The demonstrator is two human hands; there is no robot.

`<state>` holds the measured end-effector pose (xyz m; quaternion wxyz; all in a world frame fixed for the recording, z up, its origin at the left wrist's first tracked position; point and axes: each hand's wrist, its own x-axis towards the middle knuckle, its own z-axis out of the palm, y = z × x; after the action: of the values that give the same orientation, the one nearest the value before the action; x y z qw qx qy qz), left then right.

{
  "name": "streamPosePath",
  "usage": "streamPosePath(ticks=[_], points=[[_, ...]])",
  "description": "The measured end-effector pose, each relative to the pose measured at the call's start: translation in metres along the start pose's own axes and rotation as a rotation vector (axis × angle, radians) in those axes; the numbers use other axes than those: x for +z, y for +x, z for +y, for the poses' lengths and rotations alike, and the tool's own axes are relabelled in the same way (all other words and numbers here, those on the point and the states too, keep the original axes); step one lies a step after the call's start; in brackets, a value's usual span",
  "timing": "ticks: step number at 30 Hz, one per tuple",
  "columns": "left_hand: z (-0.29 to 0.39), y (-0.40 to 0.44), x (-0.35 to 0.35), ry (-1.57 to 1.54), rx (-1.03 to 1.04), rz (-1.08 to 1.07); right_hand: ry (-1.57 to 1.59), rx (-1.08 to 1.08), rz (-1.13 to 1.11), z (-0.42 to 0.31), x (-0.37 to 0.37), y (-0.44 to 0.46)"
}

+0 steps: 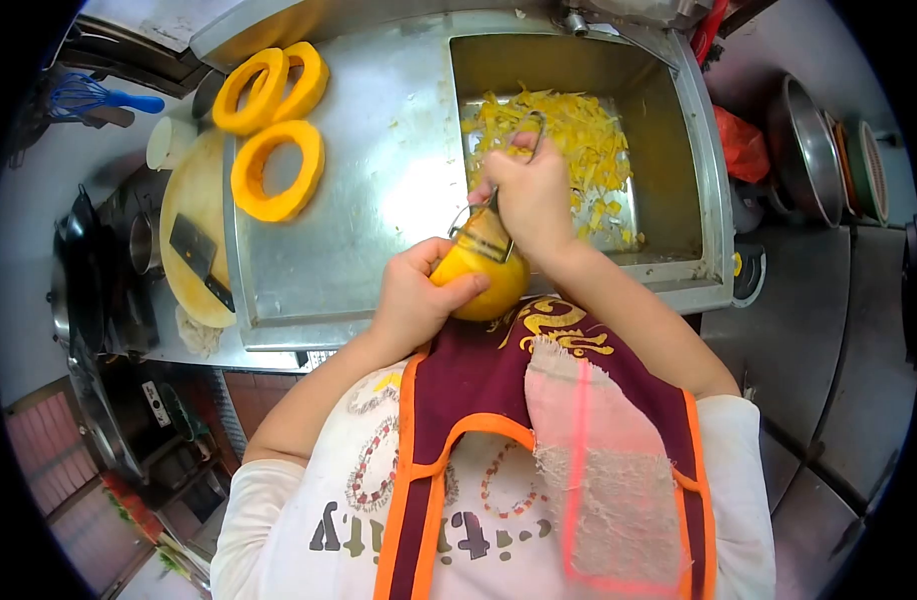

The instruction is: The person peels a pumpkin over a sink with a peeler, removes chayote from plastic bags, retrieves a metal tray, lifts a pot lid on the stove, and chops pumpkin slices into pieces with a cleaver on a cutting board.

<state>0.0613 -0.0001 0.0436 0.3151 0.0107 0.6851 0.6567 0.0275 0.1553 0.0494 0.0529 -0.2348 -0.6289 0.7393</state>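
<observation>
A rounded yellow-orange piece of pumpkin (482, 285) is held close to my apron, over the front edge of the metal sink unit. My left hand (424, 288) grips it from the left side, thumb across its front. In my right hand (529, 190) is a metal peeler (487, 240), its wide head lying against the top of the pumpkin. The fingers are wrapped round the peeler's handle, whose looped end sticks out above the fist. Yellow peelings (569, 135) are heaped in the sink basin (679, 190) beyond my right hand.
Three peeled pumpkin rings (279, 172) lie on the metal drainboard (379, 150) at the left. Further left, a cleaver (194, 250) rests on a round chopping board (184, 275). A tap (576, 22) is at the back; metal bowls (809, 150) stand at the right.
</observation>
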Motion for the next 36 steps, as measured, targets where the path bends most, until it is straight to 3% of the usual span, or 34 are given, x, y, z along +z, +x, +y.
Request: streamPosePath(ticks=[3,5,7,8,10,14,17,22,24,26,29,31,33,36], points=[[0.004,-0.002,-0.004,-0.021,-0.021,0.023,0.188,0.064,0.012,0.032,-0.014,0.020],[0.007,-0.005,-0.010,0.026,-0.006,0.032,-0.097,-0.026,0.390,0.040,-0.042,0.041],[-0.002,-0.008,-0.020,0.102,0.016,0.034,0.091,0.127,0.307,0.077,-0.093,0.055],[-0.011,-0.007,-0.022,0.000,0.085,0.022,0.225,0.226,0.305,0.071,-0.089,0.061],[-0.002,-0.012,-0.019,-0.043,0.012,0.014,0.486,0.476,0.326,0.058,-0.077,0.046],[0.001,-0.009,-0.014,-0.073,0.007,-0.015,0.188,0.194,0.013,-0.006,-0.003,0.002],[-0.014,-0.005,-0.011,-0.041,0.102,0.020,0.051,0.018,-0.088,-0.002,0.012,-0.008],[-0.008,-0.005,-0.009,-0.048,0.043,0.045,0.149,-0.018,0.009,0.024,-0.001,0.010],[-0.008,-0.007,-0.009,-0.052,0.054,0.053,0.035,0.011,0.070,0.024,-0.019,0.024],[-0.019,-0.010,-0.019,0.001,0.079,0.055,-0.271,-0.038,0.367,0.062,-0.072,0.058],[-0.023,-0.013,-0.024,0.003,0.098,0.076,0.368,0.415,0.362,0.061,-0.092,0.054],[-0.026,-0.012,-0.018,-0.148,0.093,0.055,0.375,0.374,0.254,0.042,-0.064,0.036],[-0.020,-0.012,-0.017,-0.152,0.111,0.046,0.232,0.233,-0.032,0.008,-0.026,0.009],[-0.014,-0.013,-0.014,-0.155,0.067,0.038,0.129,0.012,-0.023,0.005,0.007,-0.014]])
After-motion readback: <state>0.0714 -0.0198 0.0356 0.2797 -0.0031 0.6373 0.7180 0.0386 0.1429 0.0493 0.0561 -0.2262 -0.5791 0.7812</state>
